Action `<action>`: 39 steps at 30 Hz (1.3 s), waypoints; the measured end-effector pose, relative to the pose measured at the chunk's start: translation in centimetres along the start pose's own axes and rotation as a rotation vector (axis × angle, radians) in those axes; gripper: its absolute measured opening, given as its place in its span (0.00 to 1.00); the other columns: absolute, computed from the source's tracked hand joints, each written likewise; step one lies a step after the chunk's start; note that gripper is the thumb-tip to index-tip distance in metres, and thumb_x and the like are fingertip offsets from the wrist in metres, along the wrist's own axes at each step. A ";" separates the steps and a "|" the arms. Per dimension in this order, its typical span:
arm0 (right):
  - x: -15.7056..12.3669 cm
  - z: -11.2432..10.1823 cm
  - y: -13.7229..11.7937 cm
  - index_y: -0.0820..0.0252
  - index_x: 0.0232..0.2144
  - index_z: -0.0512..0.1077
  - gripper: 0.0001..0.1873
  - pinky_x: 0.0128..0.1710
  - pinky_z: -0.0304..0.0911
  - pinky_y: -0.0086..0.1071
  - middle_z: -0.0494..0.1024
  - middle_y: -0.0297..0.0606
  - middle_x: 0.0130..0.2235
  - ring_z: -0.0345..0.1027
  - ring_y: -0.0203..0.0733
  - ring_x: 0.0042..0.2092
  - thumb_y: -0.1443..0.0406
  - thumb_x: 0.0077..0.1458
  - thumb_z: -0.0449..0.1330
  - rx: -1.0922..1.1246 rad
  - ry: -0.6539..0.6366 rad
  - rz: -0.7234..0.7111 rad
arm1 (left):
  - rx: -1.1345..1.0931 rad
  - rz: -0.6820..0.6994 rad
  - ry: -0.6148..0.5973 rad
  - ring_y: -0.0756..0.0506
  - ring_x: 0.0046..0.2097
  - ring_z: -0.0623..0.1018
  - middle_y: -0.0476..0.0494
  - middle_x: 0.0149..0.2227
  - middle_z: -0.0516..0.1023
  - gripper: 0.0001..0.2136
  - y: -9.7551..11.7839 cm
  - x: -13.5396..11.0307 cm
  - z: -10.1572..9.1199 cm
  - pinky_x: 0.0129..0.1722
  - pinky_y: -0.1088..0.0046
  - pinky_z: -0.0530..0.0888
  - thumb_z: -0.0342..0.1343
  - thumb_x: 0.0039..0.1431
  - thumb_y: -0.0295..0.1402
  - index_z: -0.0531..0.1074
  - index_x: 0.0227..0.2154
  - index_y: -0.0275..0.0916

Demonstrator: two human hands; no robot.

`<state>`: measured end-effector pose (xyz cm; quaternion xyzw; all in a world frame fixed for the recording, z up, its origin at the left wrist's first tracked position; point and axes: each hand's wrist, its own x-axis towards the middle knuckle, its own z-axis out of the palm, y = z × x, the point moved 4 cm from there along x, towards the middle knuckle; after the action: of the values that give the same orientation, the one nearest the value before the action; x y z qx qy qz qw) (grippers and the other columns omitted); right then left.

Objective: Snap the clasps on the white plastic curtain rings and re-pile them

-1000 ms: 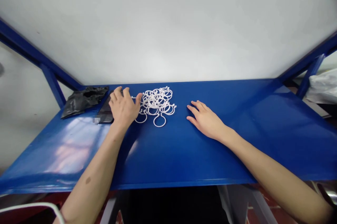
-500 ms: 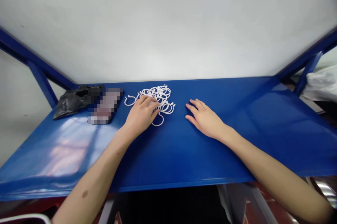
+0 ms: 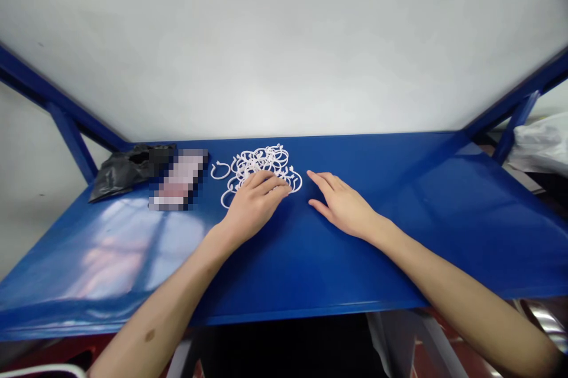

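Thin white open rings [image 3: 261, 159], each with small knobs at its gap, lie in a tangled pile on the blue tabletop [image 3: 284, 271]. My left hand [image 3: 255, 203] covers the pile's front, fingers bent and close together. At its fingertips is one white ring [image 3: 300, 181] on the pile's right edge, seemingly pinched there; my thumb is hidden beneath the hand. Just right of that ring, my right hand [image 3: 344, 203] rests with thumb and fingers apart, holding nothing. A single ring [image 3: 220, 175] lies separately on the left.
A crumpled black plastic bag [image 3: 118, 174] and a pixelated, phone-shaped object [image 3: 177, 180] lie on the left. Behind stands a pale wall [image 3: 284, 47], with blue frame bars [image 3: 71, 135] at both sides. White plastic wrapping [image 3: 541, 141] shows at far right.
My left hand has shifted right across the pile, and a ring now sticks out farther right at its fingertips. My right hand has edged slightly left, its fingers closer together.
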<state>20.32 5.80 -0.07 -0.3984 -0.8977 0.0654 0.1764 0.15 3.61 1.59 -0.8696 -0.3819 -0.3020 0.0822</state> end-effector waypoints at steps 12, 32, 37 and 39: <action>-0.5 -0.1 -1.2 0.55 0.51 0.66 0.13 0.43 0.75 0.37 0.81 0.37 0.42 0.79 0.41 0.42 0.59 0.67 0.56 0.495 0.259 0.078 | -0.005 0.169 -0.050 0.44 0.47 0.75 0.46 0.43 0.81 0.11 2.1 -0.2 0.2 0.46 0.64 0.72 0.52 0.67 0.25 0.76 0.46 0.44; -0.8 -1.1 -2.5 0.59 0.42 0.73 0.05 0.39 0.71 0.34 0.81 0.38 0.38 0.74 0.40 0.38 0.66 0.67 0.57 0.431 0.285 -0.208 | -0.497 -0.319 0.077 0.51 0.31 0.76 0.49 0.31 0.78 0.07 1.4 -0.3 0.6 0.31 0.76 0.73 0.56 0.66 0.28 0.77 0.33 0.40; -1.1 -1.0 -3.2 0.59 0.41 0.73 0.07 0.37 0.70 0.33 0.81 0.39 0.37 0.72 0.39 0.37 0.68 0.68 0.54 0.350 0.253 -0.308 | -0.432 -0.239 0.045 0.50 0.33 0.75 0.50 0.29 0.78 0.10 1.8 -0.5 0.9 0.35 0.75 0.74 0.54 0.64 0.23 0.76 0.29 0.40; -1.2 -0.8 -3.3 0.59 0.42 0.73 0.08 0.38 0.71 0.34 0.81 0.38 0.38 0.72 0.39 0.37 0.69 0.68 0.53 0.308 0.230 -0.338 | -0.408 -0.203 0.024 0.50 0.33 0.74 0.50 0.29 0.78 0.11 1.9 -0.6 1.1 0.35 0.75 0.73 0.54 0.64 0.22 0.75 0.28 0.39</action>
<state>19.07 2.67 1.21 -0.2159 -0.9051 0.1253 0.3443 1.67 2.33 0.56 -0.8216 -0.3974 -0.3902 -0.1215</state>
